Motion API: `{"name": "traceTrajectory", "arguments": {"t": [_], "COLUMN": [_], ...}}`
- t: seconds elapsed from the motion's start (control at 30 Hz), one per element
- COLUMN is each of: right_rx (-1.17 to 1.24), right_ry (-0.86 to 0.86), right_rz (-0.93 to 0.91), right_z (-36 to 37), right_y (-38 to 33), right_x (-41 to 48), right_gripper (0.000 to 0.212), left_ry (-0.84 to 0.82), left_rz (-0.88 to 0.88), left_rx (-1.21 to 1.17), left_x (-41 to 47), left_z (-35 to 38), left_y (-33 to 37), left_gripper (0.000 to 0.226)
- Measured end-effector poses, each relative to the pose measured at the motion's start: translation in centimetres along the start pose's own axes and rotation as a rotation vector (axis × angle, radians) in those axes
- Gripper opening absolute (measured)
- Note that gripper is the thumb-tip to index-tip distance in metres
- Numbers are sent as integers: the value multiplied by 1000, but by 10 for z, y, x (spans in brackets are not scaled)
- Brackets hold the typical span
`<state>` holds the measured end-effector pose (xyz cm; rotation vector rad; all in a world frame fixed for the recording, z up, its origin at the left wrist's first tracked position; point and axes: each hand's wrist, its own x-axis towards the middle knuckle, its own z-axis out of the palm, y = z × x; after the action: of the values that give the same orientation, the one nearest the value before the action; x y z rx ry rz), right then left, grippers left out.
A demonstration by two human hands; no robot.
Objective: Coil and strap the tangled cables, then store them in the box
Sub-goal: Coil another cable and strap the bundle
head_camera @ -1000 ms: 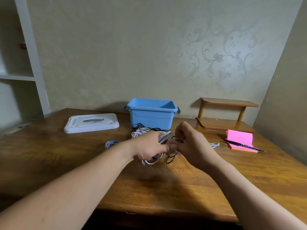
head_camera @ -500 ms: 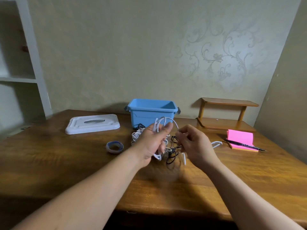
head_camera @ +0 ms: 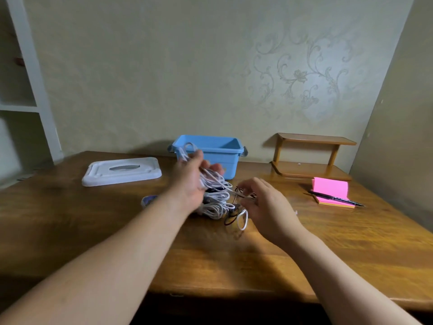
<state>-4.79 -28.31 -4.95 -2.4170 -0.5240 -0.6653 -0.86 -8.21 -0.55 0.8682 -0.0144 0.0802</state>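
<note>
Wooden bench (head_camera: 93, 231) against a patterned wall, with both hands in the cable tangle at the centre of the frame.
White cables (head_camera: 216, 200) lie heaped on the bench just in front of the box (head_camera: 220, 158); the left hand (head_camera: 192, 179) grips a bunch of their strands and holds it above the heap, one loop sticking up past the thumb across the box's left rim. A thin dark cable (head_camera: 230, 218) tangles through the heap's right side, and the right hand (head_camera: 264, 202) curls its fingers over it; blur hides whether they pinch it. The blue box stands open, its white lid (head_camera: 121, 171) flat to the left. A small roll (head_camera: 148, 200) shows beside the left wrist. At the right lie pink notes (head_camera: 331, 190) with a pen (head_camera: 335, 200) across them, and a little wooden shelf (head_camera: 311, 156) stands behind.
</note>
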Motion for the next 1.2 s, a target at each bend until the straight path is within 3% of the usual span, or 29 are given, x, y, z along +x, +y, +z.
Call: {"name": "traceTrajectory", "arguments": {"t": [0.07, 0.1, 0.17, 0.23, 0.33, 0.47, 0.63, 0.77, 0.87, 0.93, 1.07, 1.13, 1.2], "right_rx": [3, 19, 63, 97, 163, 94, 256, 169, -28, -65, 140, 97, 35], "right_ry": [-71, -108, -172, -196, -220, -289, -308, -386, -438, -386, -228, -207, -168], "right_rz": [90, 113, 148, 152, 141, 68, 111, 119, 168, 203, 209, 192, 207], "right_z": [-9, -13, -21, -27, -36, -45, -52, -58, -56, -49, -28, -17, -12], "right_y": [13, 18, 22, 18, 9, -2, 7, 8, 16, 17, -2, -5, -4], "right_x": [-2, -1, 2, 9, 22, 32, 32, 30, 30, 27, 21, 19, 19], "right_gripper": [7, 16, 22, 15, 11, 22, 15, 19, 17, 20, 17, 11, 22], "left_ry": [2, -25, -123, -278, -507, -695, -650, -474, -306, -218, -174, -171, -166], "left_rz": [6, 15, 13, -37, -105, -86, -78, -59, -39, -5, 56, 69, 84], "left_rx": [12, 94, 385, 701, 981, 1171, 1045, 899, 611, 574, 634, 623, 650], "left_x": [7, 7, 1, -10, -24, -28, -27, -31, -26, -23, -19, -21, -23], "left_z": [-7, -10, -12, -12, 0, 7, 1, 0, -5, -7, -3, 3, 8], "left_y": [16, 21, 20, 10, -5, -16, -9, -11, -13, -17, -36, -44, -47], "left_gripper": [25, 27, 23, 16, 45, 24, 15, 41, 17, 17, 31, 30, 28]}}
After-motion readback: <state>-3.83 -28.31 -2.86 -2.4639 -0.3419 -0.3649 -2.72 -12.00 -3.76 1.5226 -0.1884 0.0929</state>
